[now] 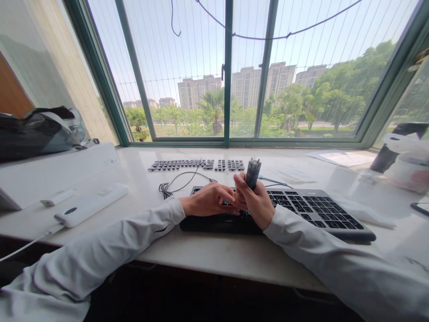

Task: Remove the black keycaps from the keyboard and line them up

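My right hand is closed around a dark grey, thick handle-like tool. Its upper end points up and shows small prongs; the lower end is mostly hidden by my fingers, so its kind is unclear. My left hand reaches in from the left with its fingers extended and a gap between them. Its fingertips meet the fingers of my right hand, and I see nothing held in it. Beneath both hands lies a black keyboard with its keycaps off and bare key sockets showing on the right side.
Removed keycaps lie in keyboard order behind the hands. A coiled black cable and a thin blue stick are near the keyboard. At left are a white power strip and a white box; at right, a plastic bag.
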A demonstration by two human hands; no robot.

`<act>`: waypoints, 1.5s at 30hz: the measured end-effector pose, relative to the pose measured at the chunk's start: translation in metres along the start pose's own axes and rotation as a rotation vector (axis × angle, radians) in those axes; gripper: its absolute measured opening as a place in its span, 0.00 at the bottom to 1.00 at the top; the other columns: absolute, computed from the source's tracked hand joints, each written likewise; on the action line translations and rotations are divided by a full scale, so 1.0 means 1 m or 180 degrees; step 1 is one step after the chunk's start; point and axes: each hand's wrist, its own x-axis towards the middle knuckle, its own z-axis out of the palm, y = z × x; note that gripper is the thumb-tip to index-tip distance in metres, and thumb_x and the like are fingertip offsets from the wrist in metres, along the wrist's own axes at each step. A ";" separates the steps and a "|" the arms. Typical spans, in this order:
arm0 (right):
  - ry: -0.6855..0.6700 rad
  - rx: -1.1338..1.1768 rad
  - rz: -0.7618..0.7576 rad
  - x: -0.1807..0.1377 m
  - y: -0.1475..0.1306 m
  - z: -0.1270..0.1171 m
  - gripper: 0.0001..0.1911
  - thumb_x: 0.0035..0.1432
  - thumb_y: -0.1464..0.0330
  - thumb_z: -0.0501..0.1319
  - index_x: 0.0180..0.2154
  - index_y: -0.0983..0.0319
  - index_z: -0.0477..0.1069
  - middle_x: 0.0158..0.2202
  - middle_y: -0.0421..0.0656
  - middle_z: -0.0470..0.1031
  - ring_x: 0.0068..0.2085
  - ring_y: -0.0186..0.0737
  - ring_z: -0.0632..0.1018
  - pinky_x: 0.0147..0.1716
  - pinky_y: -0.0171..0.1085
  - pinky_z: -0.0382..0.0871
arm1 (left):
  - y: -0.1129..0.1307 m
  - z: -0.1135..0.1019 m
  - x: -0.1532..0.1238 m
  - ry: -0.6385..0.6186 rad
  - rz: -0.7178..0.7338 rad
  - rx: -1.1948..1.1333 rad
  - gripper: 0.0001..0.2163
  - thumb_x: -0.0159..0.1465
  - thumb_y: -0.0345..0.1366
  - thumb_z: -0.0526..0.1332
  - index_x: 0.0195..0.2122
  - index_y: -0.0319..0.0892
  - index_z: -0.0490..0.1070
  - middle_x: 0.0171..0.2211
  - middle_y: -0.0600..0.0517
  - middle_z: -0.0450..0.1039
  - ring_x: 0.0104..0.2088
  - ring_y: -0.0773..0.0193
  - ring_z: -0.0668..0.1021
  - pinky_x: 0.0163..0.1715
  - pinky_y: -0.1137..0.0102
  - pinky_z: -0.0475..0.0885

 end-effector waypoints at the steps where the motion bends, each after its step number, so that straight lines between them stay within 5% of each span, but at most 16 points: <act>1: -0.0009 -0.0100 -0.0038 0.000 0.001 -0.001 0.25 0.52 0.50 0.65 0.24 0.59 0.57 0.16 0.30 0.53 0.16 0.25 0.54 0.13 0.29 0.48 | 0.001 0.001 0.000 0.0017 -0.0042 -0.0087 0.07 0.61 0.38 0.67 0.38 0.43 0.82 0.36 0.51 0.78 0.28 0.72 0.72 0.30 0.77 0.66; 10: 0.0172 -0.0240 -0.0106 0.000 0.003 -0.001 0.24 0.54 0.49 0.64 0.24 0.59 0.57 0.15 0.31 0.54 0.15 0.25 0.55 0.13 0.31 0.48 | 0.008 0.012 0.003 0.0413 -0.0762 -0.0518 0.12 0.53 0.44 0.71 0.33 0.40 0.82 0.31 0.52 0.80 0.34 0.63 0.78 0.38 0.74 0.70; 31: 0.0444 -0.0765 -0.0529 -0.003 0.004 0.001 0.24 0.54 0.49 0.63 0.24 0.59 0.58 0.16 0.32 0.55 0.18 0.29 0.57 0.16 0.32 0.52 | 0.000 0.013 0.003 0.0304 -0.0684 -0.0679 0.13 0.54 0.44 0.71 0.35 0.41 0.83 0.32 0.52 0.80 0.35 0.64 0.78 0.40 0.75 0.69; 45: 0.0370 -0.0574 -0.0315 -0.003 0.003 0.001 0.25 0.52 0.48 0.65 0.24 0.59 0.58 0.15 0.32 0.56 0.16 0.28 0.57 0.15 0.32 0.51 | 0.002 0.013 0.002 0.0288 -0.0730 -0.0707 0.13 0.54 0.44 0.71 0.34 0.39 0.82 0.33 0.52 0.80 0.36 0.63 0.78 0.40 0.74 0.69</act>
